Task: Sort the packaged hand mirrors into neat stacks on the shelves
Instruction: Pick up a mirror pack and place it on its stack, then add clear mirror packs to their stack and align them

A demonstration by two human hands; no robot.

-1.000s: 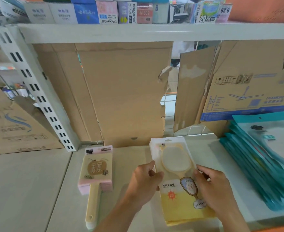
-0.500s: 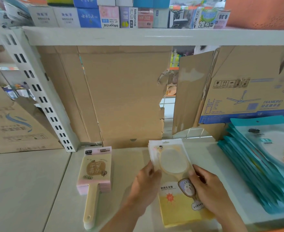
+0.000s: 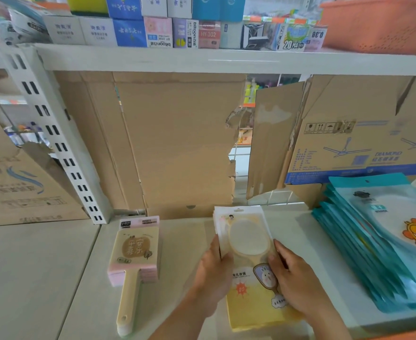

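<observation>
The left hand [image 3: 214,273] and right hand [image 3: 298,283] clasp the long edges of the yellow mirror stack [image 3: 248,241] lying on the shelf [image 3: 182,241] between the pink-packed mirrors [image 3: 135,249] and teal packets [image 3: 364,246], apparently squaring it, which next calls for nudging the edges flush.

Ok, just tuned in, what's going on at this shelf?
A person holds a yellow stack of packaged hand mirrors lying on the shelf. The left hand grips its left edge and the right hand its right edge, as if squaring it up. A pink stack with cream handles lies apart to the left. A slanted teal pile of packs sits to the right.
</observation>
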